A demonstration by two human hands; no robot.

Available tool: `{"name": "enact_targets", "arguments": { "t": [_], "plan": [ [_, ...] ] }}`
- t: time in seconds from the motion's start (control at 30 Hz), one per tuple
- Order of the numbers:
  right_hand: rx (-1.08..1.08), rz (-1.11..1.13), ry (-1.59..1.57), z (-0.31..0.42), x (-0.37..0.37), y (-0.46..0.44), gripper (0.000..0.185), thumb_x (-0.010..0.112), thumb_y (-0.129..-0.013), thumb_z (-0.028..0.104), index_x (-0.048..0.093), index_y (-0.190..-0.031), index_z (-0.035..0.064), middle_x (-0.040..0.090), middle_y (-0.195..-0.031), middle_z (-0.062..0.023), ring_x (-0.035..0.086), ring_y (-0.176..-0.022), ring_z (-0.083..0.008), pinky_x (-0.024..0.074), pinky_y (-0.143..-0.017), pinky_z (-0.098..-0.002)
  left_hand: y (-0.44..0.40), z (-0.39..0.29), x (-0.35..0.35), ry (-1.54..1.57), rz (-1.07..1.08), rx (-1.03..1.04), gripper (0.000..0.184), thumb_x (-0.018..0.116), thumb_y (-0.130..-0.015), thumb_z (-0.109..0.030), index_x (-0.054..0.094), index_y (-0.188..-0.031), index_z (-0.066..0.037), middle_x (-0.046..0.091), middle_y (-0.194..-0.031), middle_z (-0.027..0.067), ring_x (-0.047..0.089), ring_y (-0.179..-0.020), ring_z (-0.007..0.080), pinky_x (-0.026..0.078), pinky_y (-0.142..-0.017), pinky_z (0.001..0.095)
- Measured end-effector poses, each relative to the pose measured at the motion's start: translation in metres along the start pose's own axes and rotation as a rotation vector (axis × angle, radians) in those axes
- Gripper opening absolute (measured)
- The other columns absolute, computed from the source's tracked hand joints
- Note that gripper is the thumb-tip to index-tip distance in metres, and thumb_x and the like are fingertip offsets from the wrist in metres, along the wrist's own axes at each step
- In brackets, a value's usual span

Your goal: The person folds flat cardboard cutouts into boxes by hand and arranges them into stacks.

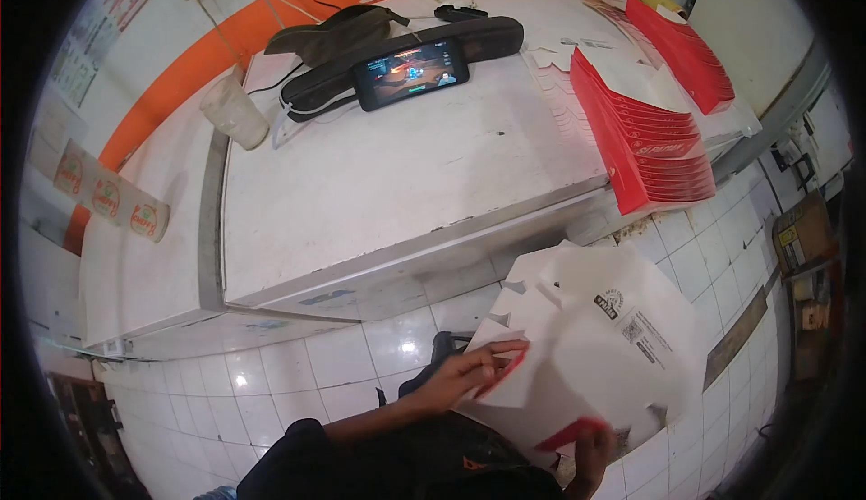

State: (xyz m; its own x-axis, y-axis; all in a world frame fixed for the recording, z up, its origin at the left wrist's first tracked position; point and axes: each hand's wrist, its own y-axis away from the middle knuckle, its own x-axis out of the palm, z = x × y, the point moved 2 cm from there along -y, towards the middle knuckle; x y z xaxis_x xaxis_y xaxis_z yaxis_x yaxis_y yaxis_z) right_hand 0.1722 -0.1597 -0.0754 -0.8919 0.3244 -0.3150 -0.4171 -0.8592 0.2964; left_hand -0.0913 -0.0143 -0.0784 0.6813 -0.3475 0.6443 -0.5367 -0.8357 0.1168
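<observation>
Carton [586, 342]: in front of torso, near white worktop [361, 198]; probably light, stiff when flat, softer at creases
Best hold: likely near flap roots; thin tabs could tear
Left hand [473, 370]: fingers at left red flap [507, 372]; cannot confirm pinch
Right hand [593, 458]: curled at right red flap [570, 432], blurred; cannot tell if clamped
Red stack [663, 153]: nested, on worktop edge
Phone [412, 74]: leaning on black case [493, 38]

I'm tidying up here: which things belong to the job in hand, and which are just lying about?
In the work:
white cardboard sheet
left hand, on one red flap
right hand, holding the other flap
nearer red-edged stack
farther red-edged stack

Lying about:
lit phone
black case
cloudy cup
printed cups
</observation>
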Motion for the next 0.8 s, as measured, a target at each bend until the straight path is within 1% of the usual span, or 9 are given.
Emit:
{"name": "enact_targets", "arguments": {
  "t": [0.03,0.2,0.23,0.33,0.43,0.53,0.67,0.7,0.8],
  "plan": [
    [-0.332,-0.123,0.373,-0.005,-0.007,-0.010,0.030,0.058,-0.096,0.032,0.062,-0.088,0.0030,0.058,-0.074,-0.0001,0.051,-0.067,-0.0103,0.0407,-0.061,-0.0260,0.000,-0.006,0.000,-0.007,0.021,-0.090,0.014,0.062,-0.092,-0.007,0.054,-0.102,-0.002,0.048,-0.140,0.0166,0.053,-0.122,0.0238,0.046,-0.096,0.0363],
    [-0.305,-0.100,0.120,0.002,-0.003,-0.018,0.033,0.059,-0.096,0.032,0.062,-0.082,0.0020,0.060,-0.075,-0.0003,0.051,-0.068,-0.0098,0.0410,-0.061,-0.0260,-0.003,-0.010,-0.001,-0.469,0.244,-0.285,0.027,0.062,-0.095,-0.014,0.059,-0.117,-0.001,0.059,-0.129,0.0120,0.058,-0.112,0.0187,0.046,-0.096,0.0316],
    [-0.328,-0.054,0.150,-0.001,-0.009,-0.022,0.034,0.058,-0.096,0.032,0.063,-0.082,0.0013,0.060,-0.075,-0.0005,0.051,-0.068,-0.0103,0.0411,-0.061,-0.0264,-0.009,-0.009,0.004,-0.565,0.294,-0.266,0.023,0.063,-0.094,-0.017,0.063,-0.112,-0.002,0.067,-0.112,0.0117,0.063,-0.098,0.0210,0.049,-0.089,0.0326],
    [-0.324,0.063,0.107,-0.002,-0.025,-0.021,0.026,0.056,-0.091,0.023,0.068,-0.083,0.0015,0.067,-0.076,-0.0046,0.059,-0.072,-0.0169,0.0456,-0.070,-0.0320,-0.029,-0.021,0.013,-1.003,0.248,-0.266,0.020,0.065,-0.092,-0.017,0.065,-0.105,-0.002,0.068,-0.103,0.0146,0.065,-0.089,0.0268,0.050,-0.083,0.0344],
    [-0.302,-0.097,0.150,0.038,-0.023,-0.031,0.032,0.058,-0.093,0.028,0.068,-0.086,-0.0015,0.066,-0.079,-0.0057,0.058,-0.072,-0.0164,0.0452,-0.068,-0.0318,-0.044,-0.033,0.031,-0.906,0.064,-0.140,0.025,0.068,-0.089,-0.016,0.063,-0.110,-0.002,0.065,-0.107,0.0170,0.063,-0.093,0.0323,0.049,-0.085,0.0356],
    [-0.378,-0.313,0.085,0.068,-0.023,-0.051,0.041,0.058,-0.096,0.036,0.066,-0.088,-0.0033,0.063,-0.075,-0.0072,0.055,-0.072,-0.0159,0.0445,-0.065,-0.0326,-0.050,-0.053,0.068,-0.924,-0.266,0.863,0.032,0.071,-0.086,-0.016,0.060,-0.115,-0.004,0.063,-0.114,0.0165,0.060,-0.100,0.0334,0.049,-0.087,0.0369],
    [-0.471,-0.277,0.580,0.048,-0.031,-0.056,0.041,0.055,-0.098,0.035,0.066,-0.086,-0.0035,0.063,-0.072,-0.0079,0.057,-0.070,-0.0169,0.0448,-0.063,-0.0333,-0.061,-0.030,0.107,-0.897,0.100,0.775,0.037,0.073,-0.083,-0.014,0.059,-0.116,-0.005,0.062,-0.113,0.0142,0.059,-0.104,0.0328,0.049,-0.088,0.0394],
    [-0.559,0.011,0.234,0.070,-0.015,-0.053,0.039,0.054,-0.099,0.033,0.065,-0.089,-0.0031,0.065,-0.079,-0.0072,0.061,-0.073,-0.0182,0.0467,-0.064,-0.0325,-0.063,-0.026,0.112,-0.911,0.192,0.760,0.036,0.072,-0.083,-0.013,0.060,-0.116,-0.005,0.062,-0.110,0.0126,0.059,-0.104,0.0314,0.049,-0.087,0.0390],
    [-0.497,0.017,0.133,0.051,-0.020,-0.051,0.041,0.053,-0.099,0.036,0.064,-0.093,-0.0036,0.065,-0.084,-0.0077,0.061,-0.075,-0.0181,0.0480,-0.066,-0.0318,-0.069,-0.026,0.122,-0.880,0.420,0.736,0.028,0.069,-0.085,-0.009,0.064,-0.112,-0.006,0.063,-0.102,0.0082,0.061,-0.098,0.0270,0.051,-0.082,0.0361]
  ]
}}
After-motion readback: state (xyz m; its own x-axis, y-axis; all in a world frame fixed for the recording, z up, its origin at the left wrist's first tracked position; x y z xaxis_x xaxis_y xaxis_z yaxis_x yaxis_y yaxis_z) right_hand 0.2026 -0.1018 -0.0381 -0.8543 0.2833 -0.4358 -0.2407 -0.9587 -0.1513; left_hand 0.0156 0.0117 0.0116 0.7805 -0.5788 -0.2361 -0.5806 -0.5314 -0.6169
